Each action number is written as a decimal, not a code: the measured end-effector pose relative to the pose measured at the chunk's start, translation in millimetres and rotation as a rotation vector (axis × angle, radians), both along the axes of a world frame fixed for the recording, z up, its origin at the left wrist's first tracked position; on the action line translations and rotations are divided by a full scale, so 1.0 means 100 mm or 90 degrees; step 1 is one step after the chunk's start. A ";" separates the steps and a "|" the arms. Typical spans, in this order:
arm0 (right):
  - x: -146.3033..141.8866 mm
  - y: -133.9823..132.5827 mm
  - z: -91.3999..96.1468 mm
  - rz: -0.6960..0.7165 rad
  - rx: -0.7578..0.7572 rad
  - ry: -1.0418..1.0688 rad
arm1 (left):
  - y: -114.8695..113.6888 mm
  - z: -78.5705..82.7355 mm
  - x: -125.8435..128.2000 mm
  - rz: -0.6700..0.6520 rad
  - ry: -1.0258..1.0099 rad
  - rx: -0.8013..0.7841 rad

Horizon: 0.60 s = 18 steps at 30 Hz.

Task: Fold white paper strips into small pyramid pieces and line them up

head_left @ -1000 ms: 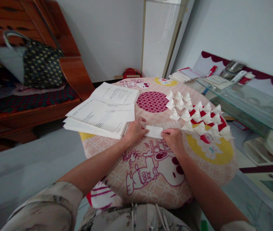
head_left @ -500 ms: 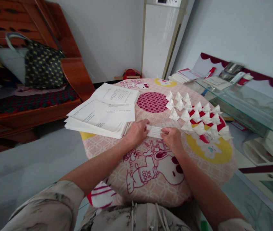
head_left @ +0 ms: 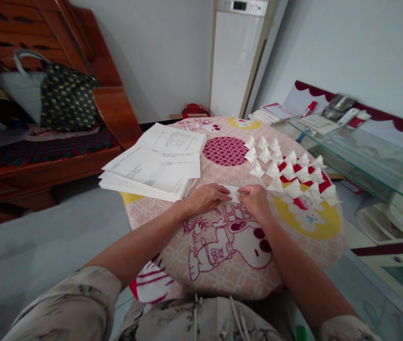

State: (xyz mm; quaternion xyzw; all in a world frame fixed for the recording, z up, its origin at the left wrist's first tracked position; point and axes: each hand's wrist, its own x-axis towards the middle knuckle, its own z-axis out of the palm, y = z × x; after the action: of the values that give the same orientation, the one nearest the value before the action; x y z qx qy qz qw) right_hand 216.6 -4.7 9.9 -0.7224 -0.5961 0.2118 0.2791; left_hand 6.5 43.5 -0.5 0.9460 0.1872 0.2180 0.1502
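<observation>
A small folded strip of white paper lies between my hands over the near half of the round table. My left hand is closed on its left end, with the fingers reaching over much of it. At the right end, my right hand pinches the paper between thumb and fingers. To the left lies a thick stack of printed sheets, with loose pages on top. Several folded white paper pieces with pointed tops stand in rows at the right, just past my right hand.
A pink patterned cloth with cartoon figures covers the table. Along the right runs a glass-topped cabinet with metal bowls and papers on it. On the left, a wooden bench bears a dark patterned bag.
My left hand has slid right along the paper strip, so less of it shows between my hands. The right hand keeps its pinch. The view has shifted slightly.
</observation>
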 end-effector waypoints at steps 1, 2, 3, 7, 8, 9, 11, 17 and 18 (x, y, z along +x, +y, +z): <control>0.00 0.00 0.00 0.001 0.002 0.000 | -0.01 0.00 -0.02 -0.011 0.007 0.002; 0.00 0.00 0.01 0.001 0.002 0.001 | -0.01 0.01 -0.04 -0.020 0.012 0.001; -0.01 0.00 0.01 0.000 0.002 0.003 | -0.02 0.01 -0.05 -0.027 0.018 -0.004; 0.01 0.01 0.00 -0.006 -0.008 0.014 | -0.02 0.03 -0.09 -0.045 0.038 -0.015; 0.01 0.02 0.00 -0.007 -0.011 0.017 | -0.02 0.04 -0.09 -0.051 0.042 -0.015; 0.02 0.02 -0.01 -0.007 -0.014 0.019 | -0.01 0.04 -0.09 -0.058 0.043 -0.014; 0.02 0.03 0.00 -0.006 -0.011 0.026 | -0.01 0.04 -0.08 -0.065 0.041 -0.010; -0.14 0.01 0.09 0.046 0.072 0.063 | -0.04 0.07 -0.07 -0.078 0.022 -0.015; -0.17 0.00 0.09 0.071 0.061 0.059 | -0.04 0.08 -0.07 -0.086 0.020 -0.023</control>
State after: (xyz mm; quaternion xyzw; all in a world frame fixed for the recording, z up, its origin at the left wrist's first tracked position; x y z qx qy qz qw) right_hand 199.4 -4.6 19.1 -0.6634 -0.6311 0.2314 0.3288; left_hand -0.3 39.4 7.6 0.9569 0.1290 0.1892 0.1783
